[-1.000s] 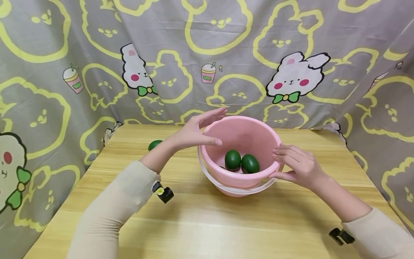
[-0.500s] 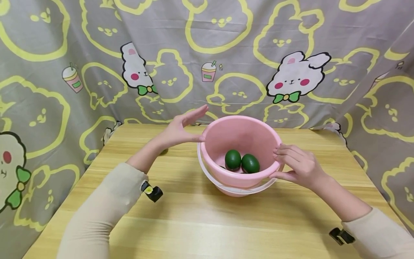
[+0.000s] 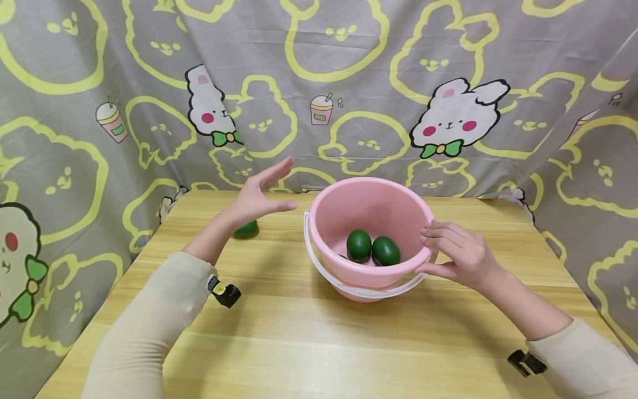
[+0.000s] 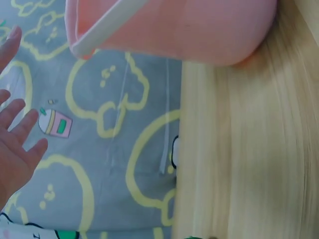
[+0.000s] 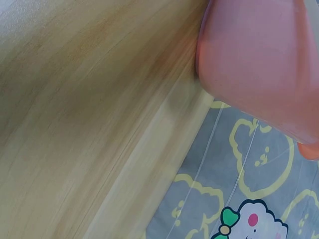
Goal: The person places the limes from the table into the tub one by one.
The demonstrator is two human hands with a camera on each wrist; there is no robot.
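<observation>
A pink bucket (image 3: 344, 271) with a white handle (image 3: 369, 292) stands upright on the wooden table. Inside it lie two smooth, dark green, oval fruits (image 3: 359, 245), side by side, and the edge of another dark thing shows at the near wall. My right hand (image 3: 461, 255) grips the bucket's rim on the right, fingertips over the edge and thumb below it. To the left of the bucket, my left hand (image 3: 256, 199) is in the air, thumb and fingers spread with nothing between them. Partly hidden behind that wrist, one more green fruit (image 3: 246, 230) rests on the table.
A grey curtain (image 3: 279, 50) with yellow cartoon outlines hangs behind the table (image 3: 299, 343) and along both sides. The bucket's handle hangs down on its near side. A black wrist mount (image 3: 224, 292) sits on my left sleeve.
My left hand has moved left, from over the bucket's left rim to well outside it, near the fruit on the table. The right hand and bucket have stayed put.
</observation>
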